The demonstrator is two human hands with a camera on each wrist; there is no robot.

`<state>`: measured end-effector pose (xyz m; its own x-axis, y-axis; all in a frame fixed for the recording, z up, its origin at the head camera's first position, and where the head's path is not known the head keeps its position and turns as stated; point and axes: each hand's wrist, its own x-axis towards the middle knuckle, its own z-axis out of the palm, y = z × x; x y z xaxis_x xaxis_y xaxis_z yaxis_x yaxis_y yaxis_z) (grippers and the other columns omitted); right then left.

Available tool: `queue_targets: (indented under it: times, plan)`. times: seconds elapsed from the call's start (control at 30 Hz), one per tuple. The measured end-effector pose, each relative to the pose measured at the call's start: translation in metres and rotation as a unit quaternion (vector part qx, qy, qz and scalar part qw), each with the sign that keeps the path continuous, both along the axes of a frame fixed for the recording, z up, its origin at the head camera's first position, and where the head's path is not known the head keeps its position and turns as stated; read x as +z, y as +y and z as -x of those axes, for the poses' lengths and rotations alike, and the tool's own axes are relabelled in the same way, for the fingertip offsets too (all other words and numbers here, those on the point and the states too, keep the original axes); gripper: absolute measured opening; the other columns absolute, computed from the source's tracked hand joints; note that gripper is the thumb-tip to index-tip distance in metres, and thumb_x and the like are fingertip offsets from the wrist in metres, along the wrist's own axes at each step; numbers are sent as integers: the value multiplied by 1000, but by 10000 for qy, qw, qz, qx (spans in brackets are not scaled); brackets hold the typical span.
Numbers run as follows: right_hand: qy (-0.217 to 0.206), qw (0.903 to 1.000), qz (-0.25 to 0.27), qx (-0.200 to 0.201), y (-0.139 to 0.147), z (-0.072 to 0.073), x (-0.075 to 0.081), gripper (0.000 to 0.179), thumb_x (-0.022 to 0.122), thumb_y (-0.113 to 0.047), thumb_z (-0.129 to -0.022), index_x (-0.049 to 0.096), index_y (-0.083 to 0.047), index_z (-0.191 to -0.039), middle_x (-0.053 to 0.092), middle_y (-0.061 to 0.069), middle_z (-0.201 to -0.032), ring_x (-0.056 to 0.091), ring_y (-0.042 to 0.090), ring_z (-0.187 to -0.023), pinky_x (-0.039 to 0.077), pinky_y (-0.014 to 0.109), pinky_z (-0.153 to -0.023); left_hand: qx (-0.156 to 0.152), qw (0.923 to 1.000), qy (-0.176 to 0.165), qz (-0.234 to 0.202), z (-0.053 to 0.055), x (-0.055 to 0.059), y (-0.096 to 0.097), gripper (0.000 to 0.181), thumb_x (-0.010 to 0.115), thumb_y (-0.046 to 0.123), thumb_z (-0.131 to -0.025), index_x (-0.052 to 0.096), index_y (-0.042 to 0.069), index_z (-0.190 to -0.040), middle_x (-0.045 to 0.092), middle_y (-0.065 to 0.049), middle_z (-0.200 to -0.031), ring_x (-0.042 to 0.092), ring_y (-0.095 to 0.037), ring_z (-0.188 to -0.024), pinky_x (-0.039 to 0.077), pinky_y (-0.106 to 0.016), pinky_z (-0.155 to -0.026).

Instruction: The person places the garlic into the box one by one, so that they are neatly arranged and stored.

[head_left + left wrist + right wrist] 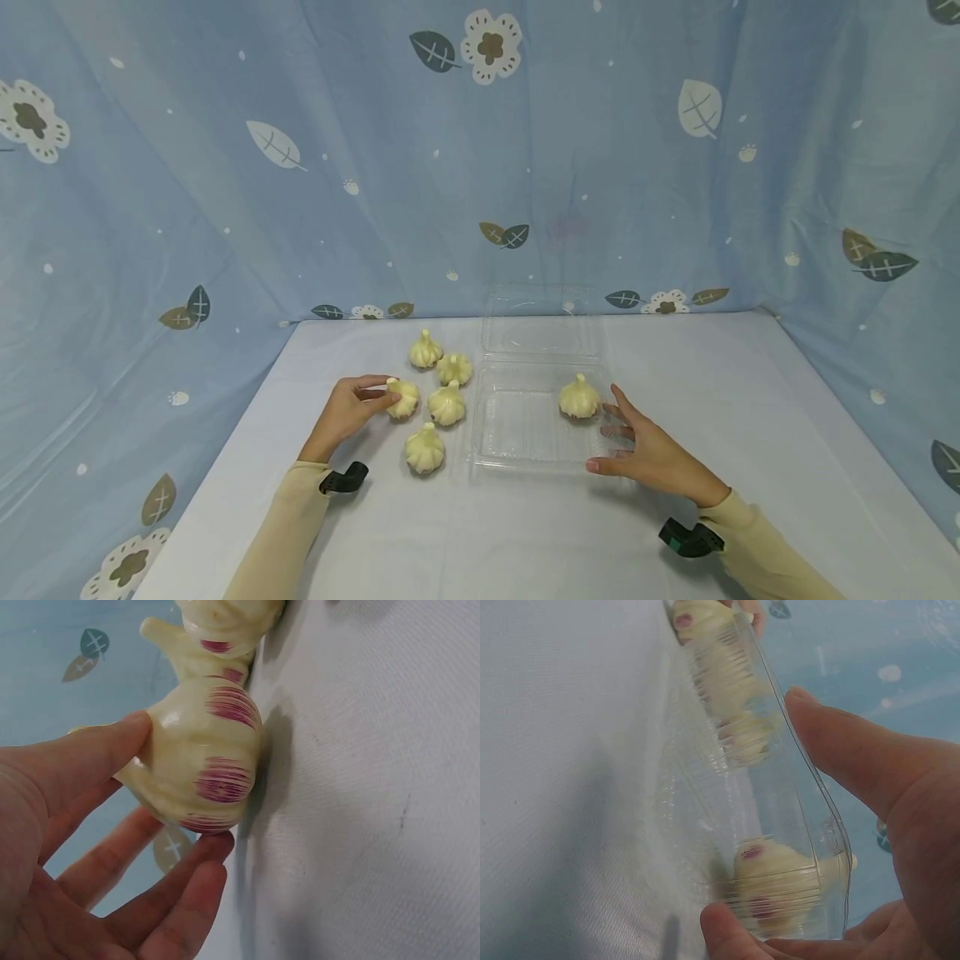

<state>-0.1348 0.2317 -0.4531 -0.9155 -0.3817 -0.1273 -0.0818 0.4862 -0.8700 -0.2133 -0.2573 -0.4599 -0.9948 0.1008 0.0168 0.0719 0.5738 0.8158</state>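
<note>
My left hand (349, 410) pinches a cream-coloured garlic bulb (403, 399) between thumb and fingers. In the left wrist view this garlic bulb (199, 757) shows purple streaks round its base, close over the white cloth. Several more garlic bulbs (424, 451) lie just right of it, left of a clear plastic clamshell box (517, 458). The box's lid (540, 321) is folded back. One garlic bulb (580, 397) sits in its right side. My right hand (652, 454) is at the box's right edge, thumb and fingers spread, fingertips right at the clear wall (810, 885).
A white cloth (480, 542) covers the table. Behind it hangs a blue curtain (390, 192) printed with leaves and flowers, which the raised lid overlaps in the head view. Black wrist bands (686, 537) sit at both sleeves.
</note>
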Motion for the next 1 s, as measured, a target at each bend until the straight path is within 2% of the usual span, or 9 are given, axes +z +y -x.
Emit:
queue_targets:
  times: [0.23, 0.43, 0.6, 1.0]
  plan:
    - [-32, 10000, -5, -6, 0, 0, 0, 126, 84, -35, -88, -11, -10, -166, 17, 30, -169, 38, 54, -148, 56, 51, -104, 29, 9999, 39, 161, -1, 4, -2, 51, 79, 36, -93, 70, 7, -135, 65, -22, -140, 67, -44, -124, 58, -55, -100]
    - [-30, 10000, -11, -11, -1, 0, 1, 126, 84, -35, -88, -11, -10, -166, 18, 30, -169, 38, 54, -147, 56, 51, -104, 142, 9998, 46, 129, -2, 7, -4, 54, 78, 40, -94, 68, 8, -137, 64, -20, -142, 67, -42, -125, 55, -58, -102]
    - [-40, 10000, -5, -14, -1, -1, 1, 126, 84, -36, -88, -11, -9, -166, 17, 30, -169, 38, 54, -148, 56, 52, -104, 274, 9996, 60, 81, -3, 10, -5, 55, 79, 42, -92, 69, 10, -135, 65, -17, -142, 68, -39, -124, 56, -55, -102]
    - [-16, 10000, -30, 16, -1, -1, 2, 125, 83, -35, -89, -11, -9, -166, 18, 30, -169, 38, 54, -148, 57, 50, -103, 363, 9993, -31, 32, -6, 22, -6, 62, 77, 51, -91, 68, 12, -137, 63, -14, -146, 66, -37, -127, 56, -53, -101]
